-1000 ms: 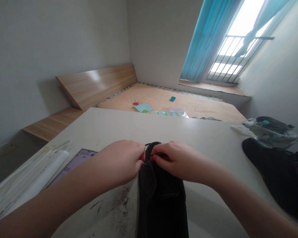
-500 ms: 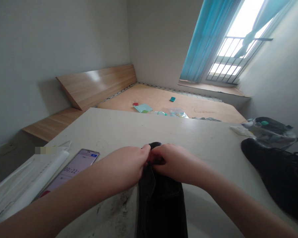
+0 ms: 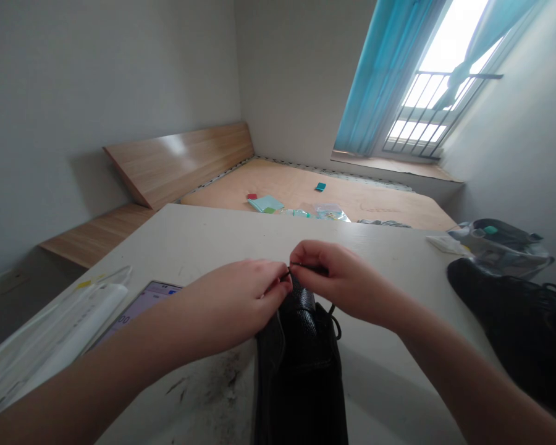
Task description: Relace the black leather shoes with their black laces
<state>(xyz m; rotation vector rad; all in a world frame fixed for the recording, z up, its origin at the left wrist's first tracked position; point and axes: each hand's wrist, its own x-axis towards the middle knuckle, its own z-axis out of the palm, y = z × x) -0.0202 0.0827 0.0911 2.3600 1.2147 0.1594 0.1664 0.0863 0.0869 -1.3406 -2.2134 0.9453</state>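
A black leather shoe [image 3: 301,352] stands on the white table at the bottom centre, its opening toward me. My left hand [image 3: 254,293] is closed in a pinch on a thin black shoelace [image 3: 288,272] above the shoe's left side. Just to the right, the fingers of my right hand [image 3: 333,272] pinch the same dark lace, and the two sets of fingertips nearly touch. A loop of lace hangs down at the shoe's right side, below my right hand.
A second black shoe [image 3: 509,321] and a clear bag [image 3: 509,247] are at the right. A phone [image 3: 134,306] and a white plastic package [image 3: 69,334] lie on the left of the white table [image 3: 204,238]. Beyond it, small items lie on a wooden surface [image 3: 366,198].
My right hand has risen and moved slightly right, off the shoe's top. The lace between the fingers and a loop at the right side now show. My left forearm covers more of the phone.
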